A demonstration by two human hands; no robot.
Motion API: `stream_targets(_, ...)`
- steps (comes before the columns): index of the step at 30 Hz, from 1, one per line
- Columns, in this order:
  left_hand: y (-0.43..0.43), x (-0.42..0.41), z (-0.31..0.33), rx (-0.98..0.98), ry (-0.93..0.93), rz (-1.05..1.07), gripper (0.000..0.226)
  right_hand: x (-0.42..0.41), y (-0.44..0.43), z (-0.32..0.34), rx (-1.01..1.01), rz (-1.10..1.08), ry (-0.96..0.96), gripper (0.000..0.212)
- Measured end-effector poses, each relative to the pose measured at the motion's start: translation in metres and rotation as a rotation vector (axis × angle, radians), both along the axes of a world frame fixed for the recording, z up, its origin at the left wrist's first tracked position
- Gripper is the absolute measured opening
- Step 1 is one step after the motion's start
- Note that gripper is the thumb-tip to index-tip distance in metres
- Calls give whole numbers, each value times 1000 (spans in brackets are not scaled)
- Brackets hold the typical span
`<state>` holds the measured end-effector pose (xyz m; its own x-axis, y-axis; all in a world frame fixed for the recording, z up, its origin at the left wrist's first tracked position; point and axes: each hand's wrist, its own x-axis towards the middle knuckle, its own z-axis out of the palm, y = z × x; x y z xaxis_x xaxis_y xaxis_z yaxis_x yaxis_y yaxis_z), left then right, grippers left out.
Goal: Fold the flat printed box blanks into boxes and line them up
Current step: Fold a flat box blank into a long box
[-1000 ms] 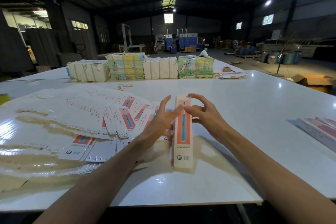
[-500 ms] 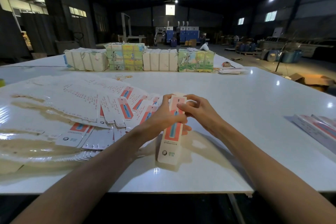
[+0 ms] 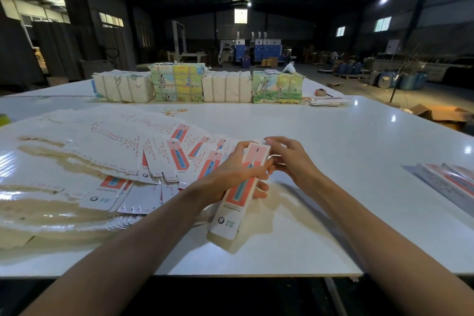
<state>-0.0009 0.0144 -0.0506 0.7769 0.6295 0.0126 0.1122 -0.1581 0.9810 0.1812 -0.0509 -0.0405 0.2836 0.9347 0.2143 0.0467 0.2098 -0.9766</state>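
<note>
The main risk lay at the far end of the box [image 3: 236,202]. If the end flap were pushed in crooked or too hard, it could crease or tear, and the thin card tube could buckle. The left hand [image 3: 228,174] could also crush the walls by squeezing the middle. Its near end hung low over the table [image 3: 333,136], so a slip might knock it into the fanned blanks [image 3: 143,159] just to its left.

The box was held tilted in front of the person, far end raised; whether the near end touched the table could not be told. The left hand was clamped round its middle, fingers wrapped over the printed face. The right hand [image 3: 289,159] sat at the far end with curled fingers against the flap. Blur hid whether they pinched it or only pressed. Both forearms reached in from the near edge.
</note>
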Motion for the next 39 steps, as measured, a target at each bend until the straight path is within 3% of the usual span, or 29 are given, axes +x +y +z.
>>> stream_targets(10,5,-2,4,-33,-38,38,83,0,-6,4,208,-77,-370,21)
stream_targets(16,-3,-2,6,26,-15,50,82,-9,-7,9,122,-6,-120,27)
stream_targets(22,-4,-4,8,113,21,56,84,-7,-9,11,64,-11,5,15)
stream_targets(32,-2,-5,4,297,54,109,102,-3,-10,17,4,-15,77,12)
stream_targets(39,-4,3,2,238,-4,99,87,0,-8,17,3,-24,71,18)
